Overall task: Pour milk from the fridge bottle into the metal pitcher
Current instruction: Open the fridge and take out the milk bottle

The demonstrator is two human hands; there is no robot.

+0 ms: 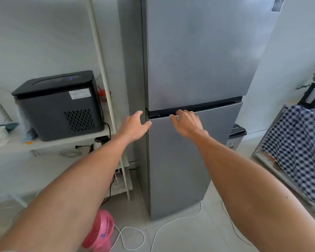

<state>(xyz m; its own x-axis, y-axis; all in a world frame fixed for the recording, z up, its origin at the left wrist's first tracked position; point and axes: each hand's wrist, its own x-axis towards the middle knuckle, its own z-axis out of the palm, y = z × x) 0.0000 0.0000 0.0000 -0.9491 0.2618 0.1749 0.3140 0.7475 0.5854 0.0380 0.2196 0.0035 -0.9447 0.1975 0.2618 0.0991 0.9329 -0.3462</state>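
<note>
Reaching | right hand [186,122] fingers apparently hooked over fridge [189,151] lower-door top | left hand [135,125] spread, empty

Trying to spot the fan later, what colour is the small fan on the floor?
Pink: the fan shows clearly in the head view, bottom centre.

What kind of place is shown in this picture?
Probably a home kitchen corner. A tall grey fridge stands by the wall, a black countertop appliance sits on a white shelf, and a pink fan lies on the tiled floor.
</note>
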